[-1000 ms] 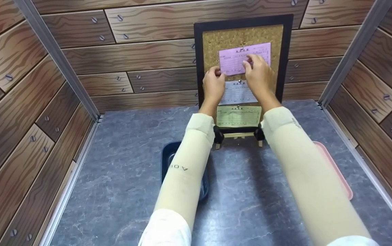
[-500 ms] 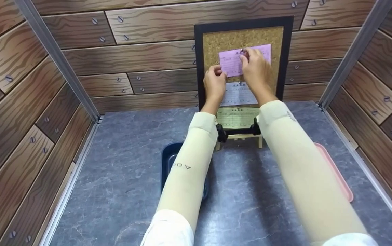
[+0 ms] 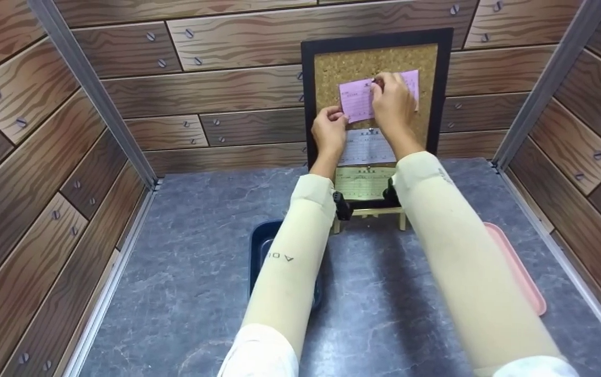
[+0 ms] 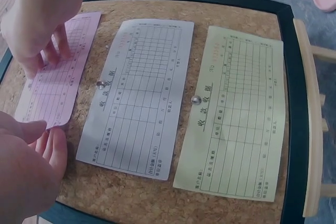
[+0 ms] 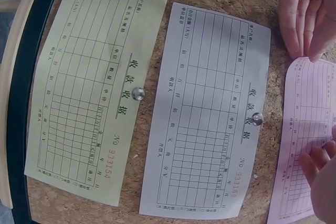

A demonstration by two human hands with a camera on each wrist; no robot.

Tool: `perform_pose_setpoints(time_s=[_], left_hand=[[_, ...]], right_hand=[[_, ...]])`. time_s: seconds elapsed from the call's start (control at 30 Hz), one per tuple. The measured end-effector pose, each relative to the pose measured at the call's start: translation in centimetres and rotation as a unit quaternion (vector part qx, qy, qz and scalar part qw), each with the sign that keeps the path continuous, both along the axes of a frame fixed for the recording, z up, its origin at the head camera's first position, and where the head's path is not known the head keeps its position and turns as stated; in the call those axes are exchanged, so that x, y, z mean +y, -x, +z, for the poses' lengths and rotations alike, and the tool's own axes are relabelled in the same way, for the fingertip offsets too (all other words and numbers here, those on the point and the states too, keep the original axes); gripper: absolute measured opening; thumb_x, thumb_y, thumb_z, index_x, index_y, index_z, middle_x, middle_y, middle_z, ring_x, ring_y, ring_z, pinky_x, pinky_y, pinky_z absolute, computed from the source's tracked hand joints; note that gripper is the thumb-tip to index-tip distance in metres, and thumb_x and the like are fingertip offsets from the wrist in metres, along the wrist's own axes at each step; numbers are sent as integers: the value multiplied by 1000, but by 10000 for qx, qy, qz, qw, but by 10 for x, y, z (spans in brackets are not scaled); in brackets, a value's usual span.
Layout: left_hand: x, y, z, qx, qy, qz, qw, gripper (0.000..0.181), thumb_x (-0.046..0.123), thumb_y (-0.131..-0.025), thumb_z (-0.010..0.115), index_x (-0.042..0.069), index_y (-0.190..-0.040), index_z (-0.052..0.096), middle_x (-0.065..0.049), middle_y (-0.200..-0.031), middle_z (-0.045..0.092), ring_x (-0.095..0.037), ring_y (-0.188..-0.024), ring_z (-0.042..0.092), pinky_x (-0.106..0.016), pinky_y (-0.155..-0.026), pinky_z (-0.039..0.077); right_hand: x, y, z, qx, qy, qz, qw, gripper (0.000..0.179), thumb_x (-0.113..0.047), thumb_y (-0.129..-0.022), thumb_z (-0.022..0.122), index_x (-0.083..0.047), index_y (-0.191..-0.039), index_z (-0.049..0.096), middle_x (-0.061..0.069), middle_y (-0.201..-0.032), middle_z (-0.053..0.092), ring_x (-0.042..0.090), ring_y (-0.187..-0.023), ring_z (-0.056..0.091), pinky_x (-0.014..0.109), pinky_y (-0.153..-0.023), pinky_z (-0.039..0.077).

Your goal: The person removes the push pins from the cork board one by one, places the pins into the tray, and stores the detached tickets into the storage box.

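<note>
A pink receipt slip [image 3: 356, 99] hangs slightly tilted near the top of a black-framed cork board [image 3: 326, 63]. My left hand [image 3: 330, 133] pinches its lower left corner between thumb and fingers; the left wrist view shows this grip too. At the slip's upper middle, my right hand [image 3: 394, 104] pinches a push pin [image 3: 373, 80], mostly covered by the fingertips. Below hangs a white receipt slip [image 4: 136, 98], and under that a green one [image 4: 231, 114]. Each of these two has a round silver pin, visible in both wrist views, at its top edge.
A small wooden easel [image 3: 371, 212] holds the board upright on the grey marbled table [image 3: 190, 220]. A dark blue tray [image 3: 256, 251] is partly behind my left forearm. To the right lies a pink tray [image 3: 520, 267], partly hidden by the other arm. Wood-patterned walls surround the table.
My right hand has moved up and left across the pink receipt slip, and its fingertips have closed on the pin. The left hand stays at the slip's corner.
</note>
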State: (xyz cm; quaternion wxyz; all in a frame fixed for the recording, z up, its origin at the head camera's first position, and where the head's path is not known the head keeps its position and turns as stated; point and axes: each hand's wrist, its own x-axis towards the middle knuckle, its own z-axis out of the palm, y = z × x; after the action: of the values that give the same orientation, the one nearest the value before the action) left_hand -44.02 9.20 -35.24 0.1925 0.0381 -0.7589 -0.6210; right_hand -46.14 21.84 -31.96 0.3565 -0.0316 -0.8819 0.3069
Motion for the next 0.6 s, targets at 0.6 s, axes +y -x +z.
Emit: perform_pose_setpoints(time_s=[0.6], left_hand=[[-5, 3, -3, 26, 471, -169, 9987, 15, 6, -90, 70, 9, -102, 77, -3, -92, 75, -12, -82, 66, -16, -71, 48]], right_hand=[[2, 3, 6, -2, 71, 14, 10000, 18, -22, -99, 62, -6, -107, 67, 12, -112, 68, 35, -106, 65, 49, -90, 49]])
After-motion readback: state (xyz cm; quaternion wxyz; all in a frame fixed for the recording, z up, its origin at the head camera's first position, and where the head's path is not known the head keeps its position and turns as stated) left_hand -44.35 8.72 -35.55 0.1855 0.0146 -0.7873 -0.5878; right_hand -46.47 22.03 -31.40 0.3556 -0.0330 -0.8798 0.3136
